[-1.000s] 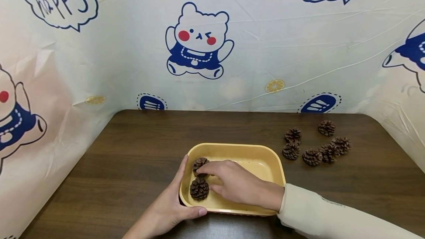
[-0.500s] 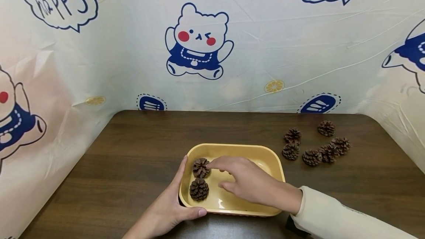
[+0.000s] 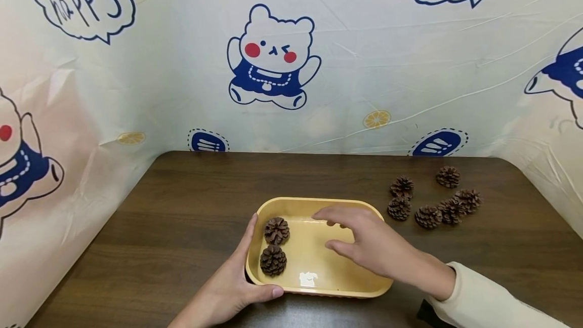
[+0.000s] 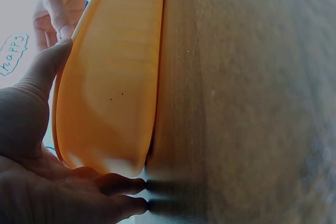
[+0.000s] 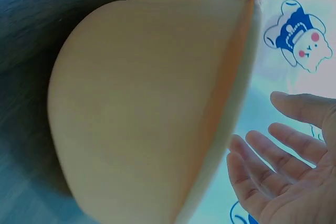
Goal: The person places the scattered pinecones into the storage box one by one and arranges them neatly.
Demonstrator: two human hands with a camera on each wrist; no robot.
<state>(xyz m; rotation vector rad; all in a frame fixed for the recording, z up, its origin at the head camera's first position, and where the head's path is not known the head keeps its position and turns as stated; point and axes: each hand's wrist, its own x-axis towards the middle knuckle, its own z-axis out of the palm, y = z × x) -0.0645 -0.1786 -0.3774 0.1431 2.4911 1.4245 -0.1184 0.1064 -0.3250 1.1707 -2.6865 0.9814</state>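
Note:
A yellow plastic box (image 3: 350,283) stands on the table with two brown pine cones at its left end. One pine cone (image 3: 276,231) lies toward the back, the other pine cone (image 3: 273,260) just in front of it. My left hand (image 3: 227,277) grips the box's near-left corner, thumb along the front rim and fingers against the left side; the left wrist view shows the thumb (image 4: 50,64) at the rim. Above the right half of the box hovers my right hand (image 3: 369,239), holding nothing, its fingers (image 5: 278,153) spread loosely apart from the thumb in the right wrist view.
Several pine cones (image 3: 428,216) lie on the dark wooden table (image 3: 191,206) to the right of the box, toward the back. A patterned cloth (image 3: 346,65) with cartoon bears hangs around the table's back and sides.
My right hand has let go of the back pine cone, leaving it in the box, and has drawn away to the right. My left hand has stayed on the box.

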